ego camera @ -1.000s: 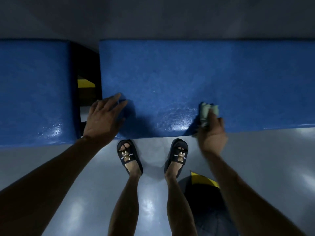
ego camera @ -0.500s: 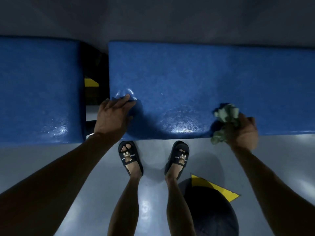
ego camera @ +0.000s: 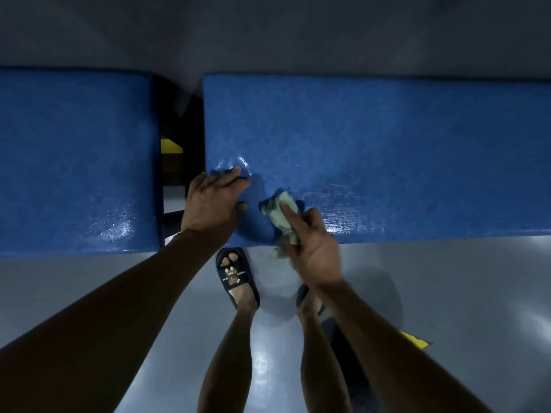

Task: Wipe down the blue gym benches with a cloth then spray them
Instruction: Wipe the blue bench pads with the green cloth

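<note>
Two blue padded benches lie side by side across the view: a long right bench (ego camera: 372, 150) and a left bench (ego camera: 74, 162). My left hand (ego camera: 213, 201) rests flat with straight fingers on the near left corner of the right bench. My right hand (ego camera: 313, 245) grips a crumpled pale green cloth (ego camera: 281, 217) and presses it on the bench's near edge, just right of the left hand. Wet sheen shows on the near parts of both pads.
A dark gap (ego camera: 179, 150) with black frame and a yellow part separates the benches. Grey glossy floor (ego camera: 447, 293) lies below. My feet in black slides (ego camera: 235, 275) stand at the bench edge. A dark round object with a yellow piece (ego camera: 416, 341) sits on the floor at right.
My right hand has swept the cloth leftward along the near edge, from far right to beside the left hand. The left hand stays on the corner.
</note>
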A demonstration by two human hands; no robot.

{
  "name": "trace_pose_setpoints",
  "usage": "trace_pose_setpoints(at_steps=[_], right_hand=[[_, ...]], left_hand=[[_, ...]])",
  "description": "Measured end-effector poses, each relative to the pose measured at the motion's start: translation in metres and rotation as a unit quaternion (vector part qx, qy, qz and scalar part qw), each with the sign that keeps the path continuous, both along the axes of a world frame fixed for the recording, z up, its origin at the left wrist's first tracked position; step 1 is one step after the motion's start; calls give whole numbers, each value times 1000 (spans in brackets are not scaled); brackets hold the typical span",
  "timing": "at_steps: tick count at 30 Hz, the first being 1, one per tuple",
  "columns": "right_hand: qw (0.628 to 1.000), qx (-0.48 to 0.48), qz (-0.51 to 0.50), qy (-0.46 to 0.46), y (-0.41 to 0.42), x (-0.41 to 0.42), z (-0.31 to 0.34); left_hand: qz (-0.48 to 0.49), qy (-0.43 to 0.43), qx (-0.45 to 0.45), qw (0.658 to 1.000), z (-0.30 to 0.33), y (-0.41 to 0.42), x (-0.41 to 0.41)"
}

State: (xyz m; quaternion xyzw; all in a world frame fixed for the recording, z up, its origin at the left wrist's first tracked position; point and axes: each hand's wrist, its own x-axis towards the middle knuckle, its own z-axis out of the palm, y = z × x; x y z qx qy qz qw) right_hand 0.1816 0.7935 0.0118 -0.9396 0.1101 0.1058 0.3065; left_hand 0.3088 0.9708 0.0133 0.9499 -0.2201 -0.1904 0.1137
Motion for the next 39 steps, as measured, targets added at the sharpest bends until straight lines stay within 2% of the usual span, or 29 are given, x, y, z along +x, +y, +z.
trace_pose_setpoints(at_steps=[2, 4, 6, 8, 10, 12, 15, 17, 21, 23, 25, 28, 30, 32, 34, 36, 39], right_hand=[[999, -42, 16, 2, -50, -8, 0], [993, -90, -71, 2, -104, -17, 1], [972, -124, -198, 18, -144, -24, 7], [945, -150, -288, 35, -155, -27, 9], [939, -153, -306, 30, -131, -25, 5], [957, -131, -259, 14, -81, -19, -7], [987, -39, -154, 26, 16, -3, -12], [996, -26, -75, 29, 53, 6, -6], [996, -32, 83, 27, 13, 10, 2], [990, -77, 114, 41, -33, 8, 9], [990, -132, 11, 46, -87, 13, 13], [965, -165, -189, 77, -145, 17, 11], [942, -204, -256, 79, -139, 25, 0], [935, -205, -282, 71, -95, 39, -14], [956, -172, -233, 37, -30, 53, -21], [981, -147, -122, 17, 26, 62, -19], [990, -127, 51, 16, 34, 69, -5]], left_hand=[[2, 3, 2, 1000, -1, 1, 1], [5, 4, 4, 1000, -1, 0, 0], [10, 3, -4, 1000, -2, 1, 0], [12, -1, -11, 1000, -3, 1, -1], [13, -3, -11, 1000, -4, 1, -2], [13, -5, -7, 1000, -4, 1, -2], [9, -3, -3, 1000, -5, 1, 0], [1, 2, 0, 1000, -4, 2, 2], [-8, 8, 8, 1000, -1, 2, 7], [-11, 12, 11, 1000, -2, 3, 9], [-11, 20, 12, 1000, -5, 3, 8], [-1, 24, 6, 1000, -7, 2, 8], [6, 25, 5, 1000, -7, 2, 8], [9, 27, 1, 1000, -7, 1, 7], [8, 29, -6, 1000, -7, 2, 7], [0, 27, -6, 1000, -6, 3, 9], [-19, 27, 9, 999, -4, 3, 12]])
